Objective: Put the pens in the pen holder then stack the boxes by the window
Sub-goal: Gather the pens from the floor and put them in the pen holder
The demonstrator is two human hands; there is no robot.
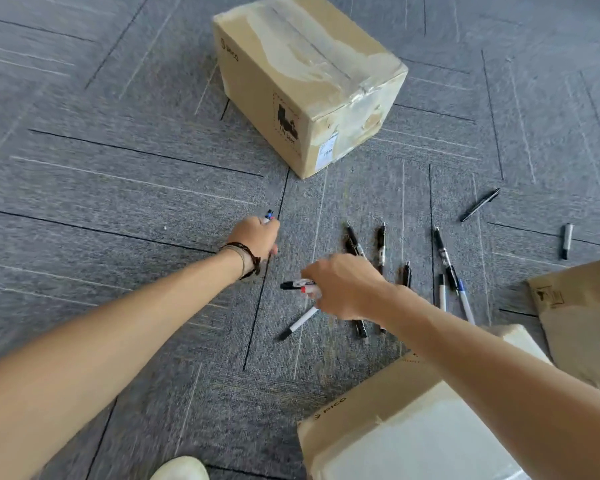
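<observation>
Nearest to me, a shoe toe and a taped cardboard box sit at the lower edge, with a second box cut off at the right. My right hand is curled over a small bunch of pens, their black and red ends poking out to the left; I cannot count them. My left hand, with cords round the wrist, is closed on more pens, only the tips showing above the fist. Loose pens lie scattered on the grey carpet floor beyond and to the right of my right hand: I count about ten, some partly hidden under my arm. One white marker lies just below my right hand, and a grey one lies well apart at the far right. Farthest off stands a third box, closed and taped. That makes three boxes.
</observation>
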